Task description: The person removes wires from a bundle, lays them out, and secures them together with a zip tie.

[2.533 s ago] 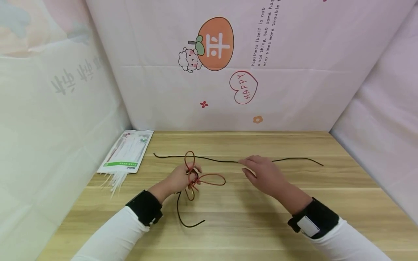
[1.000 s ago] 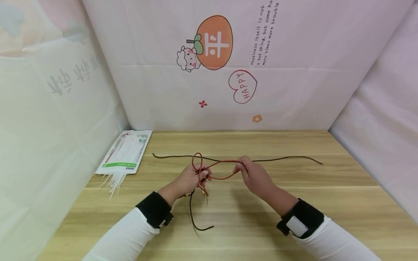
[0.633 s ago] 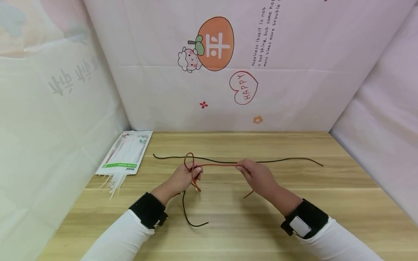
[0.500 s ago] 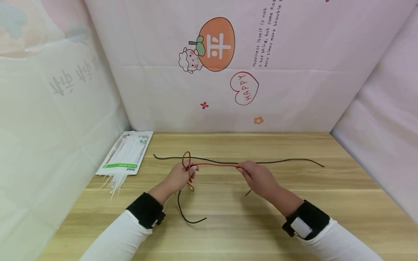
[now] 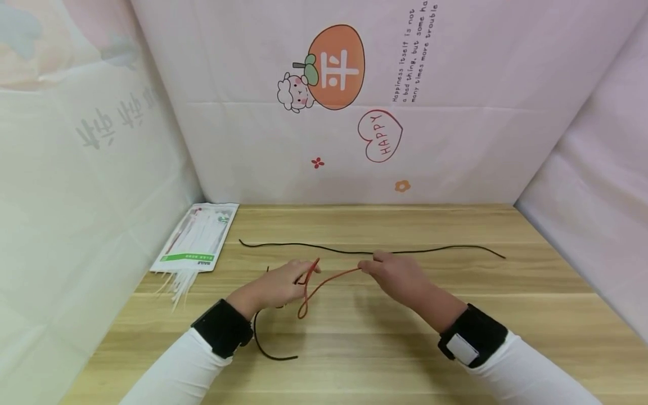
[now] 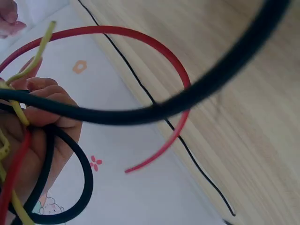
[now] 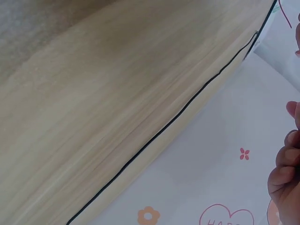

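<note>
My left hand (image 5: 280, 284) grips a bundle of knotted cords left of centre. From it hangs a looped red cord (image 5: 302, 306), and a black cord tail (image 5: 263, 350) curls down at the front. Strands of yellow cord (image 6: 18, 110) cross the red and black ones in the left wrist view, where a loose red end curves out below the hand. My right hand (image 5: 400, 277) holds the red cord at its fingertips, the strand bending slackly between both hands. In the right wrist view its fingers (image 7: 283, 168) show curled at the right edge, the cord hidden there.
A long black cord (image 5: 324, 247) lies across the wooden table (image 5: 385, 365) behind the hands. At the back left is a white packet (image 5: 194, 236) with white strips (image 5: 182, 284) sticking out. Printed cloth walls (image 5: 253, 157) enclose the back and sides.
My right hand reached over, took the red cord from the bundle and pulled it taut, then it slackened. The red loop above my left hand is gone, and a loop now hangs lower.
</note>
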Tool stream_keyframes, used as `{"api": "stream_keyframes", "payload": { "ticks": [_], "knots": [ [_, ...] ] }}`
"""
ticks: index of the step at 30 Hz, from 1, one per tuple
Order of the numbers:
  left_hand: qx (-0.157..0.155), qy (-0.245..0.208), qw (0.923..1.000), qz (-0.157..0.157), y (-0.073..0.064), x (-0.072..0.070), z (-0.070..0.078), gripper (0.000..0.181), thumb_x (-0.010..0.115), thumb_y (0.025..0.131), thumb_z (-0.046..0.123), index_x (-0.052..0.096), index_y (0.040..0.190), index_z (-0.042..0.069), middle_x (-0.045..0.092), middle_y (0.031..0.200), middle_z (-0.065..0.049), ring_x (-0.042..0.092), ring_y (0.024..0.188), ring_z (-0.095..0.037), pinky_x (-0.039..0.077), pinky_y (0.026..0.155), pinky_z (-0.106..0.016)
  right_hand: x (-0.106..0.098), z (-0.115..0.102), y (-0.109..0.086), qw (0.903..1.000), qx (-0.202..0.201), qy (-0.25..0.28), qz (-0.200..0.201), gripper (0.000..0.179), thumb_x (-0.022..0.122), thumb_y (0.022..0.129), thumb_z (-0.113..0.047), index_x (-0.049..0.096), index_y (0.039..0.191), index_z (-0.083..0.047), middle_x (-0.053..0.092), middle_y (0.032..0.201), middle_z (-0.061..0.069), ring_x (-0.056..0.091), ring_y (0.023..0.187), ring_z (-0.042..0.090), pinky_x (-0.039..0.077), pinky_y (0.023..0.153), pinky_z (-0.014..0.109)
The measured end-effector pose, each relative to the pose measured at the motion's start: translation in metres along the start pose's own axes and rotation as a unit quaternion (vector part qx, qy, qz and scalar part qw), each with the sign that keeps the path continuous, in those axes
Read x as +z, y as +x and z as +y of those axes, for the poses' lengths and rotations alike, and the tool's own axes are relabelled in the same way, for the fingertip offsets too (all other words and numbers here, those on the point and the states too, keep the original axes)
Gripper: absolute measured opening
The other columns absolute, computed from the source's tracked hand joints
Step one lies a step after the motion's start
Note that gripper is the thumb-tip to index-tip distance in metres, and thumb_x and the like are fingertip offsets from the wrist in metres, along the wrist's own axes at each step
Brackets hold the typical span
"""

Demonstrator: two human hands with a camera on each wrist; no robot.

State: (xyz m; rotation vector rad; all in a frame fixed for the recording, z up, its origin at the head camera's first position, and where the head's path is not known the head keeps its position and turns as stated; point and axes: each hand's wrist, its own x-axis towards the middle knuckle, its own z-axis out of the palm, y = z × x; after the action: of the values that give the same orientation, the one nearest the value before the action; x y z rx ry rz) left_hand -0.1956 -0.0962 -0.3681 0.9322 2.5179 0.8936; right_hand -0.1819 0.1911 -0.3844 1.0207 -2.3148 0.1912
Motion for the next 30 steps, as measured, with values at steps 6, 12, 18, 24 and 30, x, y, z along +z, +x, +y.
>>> {"api": "stream_keyframes", "payload": {
  "ticks": [6, 12, 18, 24, 30],
  "knots": [
    [-0.048, -0.012, 0.9983, 0.032, 0.005, 0.004, 0.011, 0.048, 0.025, 0.104, 0.032, 0.067, 0.119, 0.017, 0.058, 0.114, -0.004, 0.056, 0.097, -0.021, 0.044, 0.085, -0.041, 0.001, -0.004, 0.006, 0.9994, -0.014, 0.007, 0.031, 0.020, 0.081, 0.074, -0.008, 0.072, 0.089, -0.018, 0.043, 0.065, -0.004, 0.023, 0.048, 0.001, 0.022, 0.041, 0.015],
    [-0.003, -0.002, 0.9961, 0.088, 0.023, 0.014, 0.023, 0.049, 0.045, 0.098, 0.053, 0.063, 0.076, 0.012, 0.056, 0.072, 0.005, 0.051, 0.065, -0.010, 0.043, 0.062, -0.028, 0.006, -0.020, 0.016, 0.9961, -0.047, 0.063, 0.039, 0.015, 0.080, 0.075, -0.010, 0.073, 0.088, -0.014, 0.049, 0.065, -0.005, 0.036, 0.051, 0.001, 0.032, 0.046, 0.013],
    [0.052, -0.003, 0.9948, 0.088, 0.032, 0.022, 0.034, 0.037, 0.059, 0.097, 0.035, 0.052, 0.067, 0.014, 0.044, 0.063, 0.005, 0.040, 0.055, -0.009, 0.034, 0.053, -0.022, 0.006, -0.031, 0.021, 0.9928, 0.028, 0.116, -0.003, 0.006, 0.076, 0.082, -0.012, 0.072, 0.087, -0.012, 0.062, 0.074, -0.005, 0.051, 0.060, 0.003, 0.043, 0.055, 0.017],
    [0.049, -0.034, 0.9959, 0.069, 0.031, 0.024, 0.030, 0.043, 0.051, 0.101, 0.031, 0.042, 0.063, 0.014, 0.035, 0.063, 0.003, 0.033, 0.055, -0.011, 0.030, 0.054, -0.023, 0.001, -0.030, 0.019, 0.9684, 0.120, 0.196, -0.098, 0.006, 0.069, 0.089, -0.018, 0.069, 0.089, -0.013, 0.066, 0.079, -0.005, 0.052, 0.063, 0.000, 0.045, 0.058, 0.019],
    [0.025, -0.075, 0.9941, 0.075, 0.023, 0.018, 0.023, 0.045, 0.052, 0.100, 0.018, 0.036, 0.058, 0.014, 0.031, 0.055, 0.005, 0.028, 0.046, -0.009, 0.027, 0.048, -0.022, 0.000, -0.026, 0.013, 0.9596, 0.130, 0.196, -0.154, 0.009, 0.063, 0.094, -0.014, 0.070, 0.097, -0.008, 0.066, 0.084, -0.002, 0.054, 0.066, 0.002, 0.047, 0.061, 0.023]
  ]
}}
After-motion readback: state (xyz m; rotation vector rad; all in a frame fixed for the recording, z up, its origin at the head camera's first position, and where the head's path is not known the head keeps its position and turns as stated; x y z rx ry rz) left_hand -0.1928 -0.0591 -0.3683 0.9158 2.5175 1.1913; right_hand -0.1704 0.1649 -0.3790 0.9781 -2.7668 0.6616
